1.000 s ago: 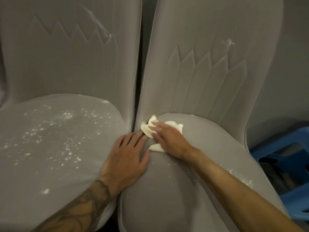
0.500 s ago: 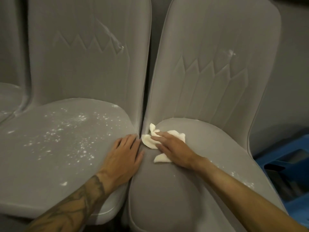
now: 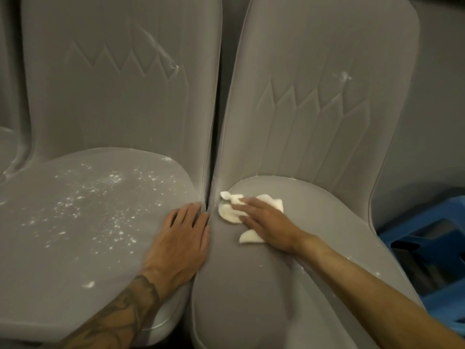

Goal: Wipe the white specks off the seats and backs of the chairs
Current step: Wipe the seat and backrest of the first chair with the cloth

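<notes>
The left hand (image 3: 180,238) lies flat and open on the right edge of the left seat (image 3: 75,260), fingers straight and slightly spread, holding nothing, its fingertips at the gap between the two chairs. Just beside it, the right hand (image 3: 266,222) presses a white cloth (image 3: 230,214) onto the right seat (image 3: 251,285) with straight fingers, near that seat's rear left corner; the cloth shows on both sides of the hand. White specks (image 3: 100,197) cover much of the left seat, and a few dot the right seat's right edge. Behind, the left back (image 3: 113,109) has a white streak (image 3: 161,54) and the right back (image 3: 314,122) a white spot (image 3: 343,76). A blue plastic item (image 3: 415,219) sits at far right.
</notes>
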Motion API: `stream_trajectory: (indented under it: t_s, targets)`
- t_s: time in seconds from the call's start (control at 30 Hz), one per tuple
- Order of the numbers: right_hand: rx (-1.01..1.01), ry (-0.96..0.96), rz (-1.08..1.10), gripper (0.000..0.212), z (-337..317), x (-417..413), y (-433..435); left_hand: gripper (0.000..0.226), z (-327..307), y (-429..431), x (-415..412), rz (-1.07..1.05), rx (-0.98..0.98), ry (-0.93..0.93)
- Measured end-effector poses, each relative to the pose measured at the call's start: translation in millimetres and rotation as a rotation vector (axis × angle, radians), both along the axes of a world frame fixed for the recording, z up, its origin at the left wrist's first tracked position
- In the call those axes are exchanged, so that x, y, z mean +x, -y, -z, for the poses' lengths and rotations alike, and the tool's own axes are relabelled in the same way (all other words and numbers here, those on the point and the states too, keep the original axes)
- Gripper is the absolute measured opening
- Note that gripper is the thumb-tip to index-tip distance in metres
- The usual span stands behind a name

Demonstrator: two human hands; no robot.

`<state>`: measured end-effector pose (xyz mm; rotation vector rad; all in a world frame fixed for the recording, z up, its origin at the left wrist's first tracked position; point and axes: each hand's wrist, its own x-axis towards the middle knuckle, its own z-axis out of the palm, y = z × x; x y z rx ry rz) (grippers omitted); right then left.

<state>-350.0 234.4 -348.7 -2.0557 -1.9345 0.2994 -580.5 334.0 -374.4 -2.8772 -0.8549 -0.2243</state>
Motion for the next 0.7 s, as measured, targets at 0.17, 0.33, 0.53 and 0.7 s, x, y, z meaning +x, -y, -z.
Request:
stream_trajectory:
  t_s: [0.17,0.33,0.53,0.7]
  targets:
    - [0.087,0.033,0.149,0.04,3.2,-31.5,-33.3,0.056,-5.4,2.2,-1.4,0.002,0.023,-0.001]
    - [0.046,0.005,-0.033,0.043,8.8,-34.1,15.9,0.058,-5.4,1.9,-0.5,-0.012,-0.017,0.057]
    - [0.058,0.044,0.245,0.039,-4.9,-14.5,-11.6,0.052,-4.1,1.9,-1.4,-0.02,0.012,0.035]
    - [0.089,0.015,-0.012,0.043,12.6,-64.1,4.0,0.049,-0.5,0.8,0.3,-0.004,-0.046,0.121]
